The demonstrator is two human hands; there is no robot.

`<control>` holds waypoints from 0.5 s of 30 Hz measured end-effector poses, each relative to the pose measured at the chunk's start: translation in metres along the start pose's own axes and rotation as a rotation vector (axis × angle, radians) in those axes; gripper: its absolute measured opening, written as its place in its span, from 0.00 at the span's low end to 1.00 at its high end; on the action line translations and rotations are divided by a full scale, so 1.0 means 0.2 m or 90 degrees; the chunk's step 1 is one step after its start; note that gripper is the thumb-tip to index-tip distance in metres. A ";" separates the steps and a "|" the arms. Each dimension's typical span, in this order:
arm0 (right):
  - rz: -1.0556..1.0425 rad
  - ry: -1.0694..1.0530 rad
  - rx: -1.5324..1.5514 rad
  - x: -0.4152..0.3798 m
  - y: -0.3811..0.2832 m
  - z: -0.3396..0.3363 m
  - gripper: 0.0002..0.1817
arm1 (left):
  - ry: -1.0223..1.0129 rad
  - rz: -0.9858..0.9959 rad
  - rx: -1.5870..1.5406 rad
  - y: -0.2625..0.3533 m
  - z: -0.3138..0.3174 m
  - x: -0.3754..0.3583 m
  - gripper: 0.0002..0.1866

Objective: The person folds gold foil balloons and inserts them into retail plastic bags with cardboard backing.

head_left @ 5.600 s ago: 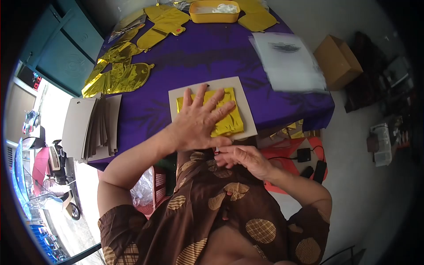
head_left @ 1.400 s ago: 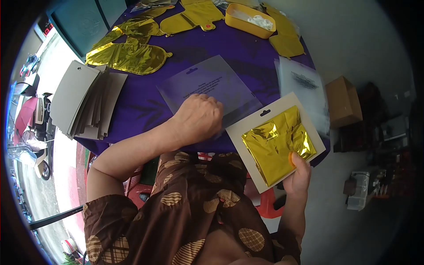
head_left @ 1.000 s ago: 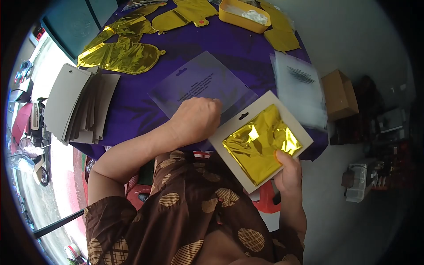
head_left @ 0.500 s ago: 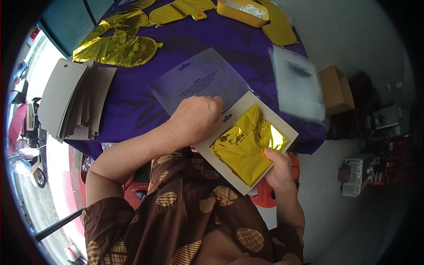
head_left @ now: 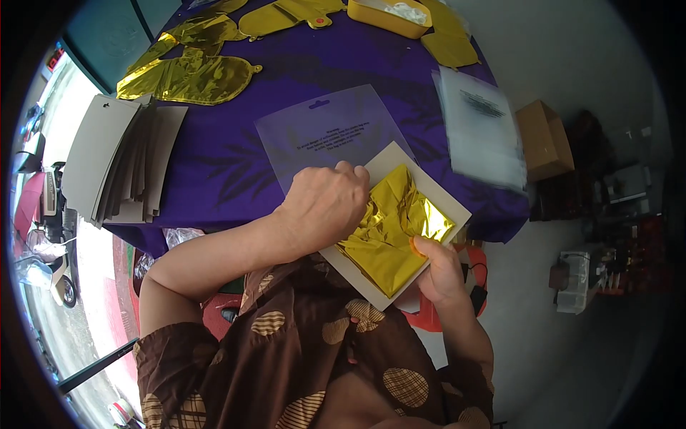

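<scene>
My right hand (head_left: pixel 441 270) grips the lower right edge of a pale card (head_left: pixel 457 209), its thumb pressing a folded gold foil balloon (head_left: pixel 389 250) flat on it. Something orange is on or under that thumb. Over the card's upper left side my left hand (head_left: pixel 325 204) is closed, knuckles up, at the balloon's edge; its fingertips are hidden, so what it pinches cannot be made out. Behind it, a clear plastic bag (head_left: pixel 336 118) with a hang hole and printed warning text lies on the purple cloth, its near edge covered by the hand and card.
Blank cards (head_left: pixel 100 157) stand in a stack at the table's left. Gold foil balloons (head_left: pixel 189 80) lie along the back, near a yellow tray (head_left: pixel 389 21) with white stuff inside. Clear bags (head_left: pixel 482 132) are piled at the right edge. Beyond stands a cardboard box (head_left: pixel 544 136).
The card and balloon have shifted slightly up and left, under my left hand, which now covers the card's hang hole. The plastic bag has turned a little and slid right.
</scene>
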State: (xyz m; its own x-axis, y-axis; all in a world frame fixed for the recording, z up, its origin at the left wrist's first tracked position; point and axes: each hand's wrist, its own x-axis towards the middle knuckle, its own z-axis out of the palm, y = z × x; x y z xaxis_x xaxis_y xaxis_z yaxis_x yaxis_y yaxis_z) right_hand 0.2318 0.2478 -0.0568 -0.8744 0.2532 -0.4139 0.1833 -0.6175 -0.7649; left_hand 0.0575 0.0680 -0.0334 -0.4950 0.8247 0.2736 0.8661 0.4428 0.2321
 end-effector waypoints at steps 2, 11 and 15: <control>-0.008 0.001 0.003 -0.01 0.00 0.01 0.26 | -0.011 -0.004 0.022 0.01 0.01 0.02 0.09; 0.006 -0.002 0.033 -0.02 0.01 0.01 0.24 | -0.073 0.017 0.062 0.04 -0.01 0.07 0.12; -0.005 -0.019 0.029 -0.01 0.01 0.01 0.23 | -0.017 0.042 0.058 0.04 0.03 0.08 0.11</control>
State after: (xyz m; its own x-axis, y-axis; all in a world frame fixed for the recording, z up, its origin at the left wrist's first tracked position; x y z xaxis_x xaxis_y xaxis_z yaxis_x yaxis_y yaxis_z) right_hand 0.2334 0.2454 -0.0559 -0.8889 0.2357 -0.3928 0.1567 -0.6492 -0.7443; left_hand 0.0564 0.0862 -0.0338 -0.4362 0.8614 0.2603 0.8998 0.4168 0.1288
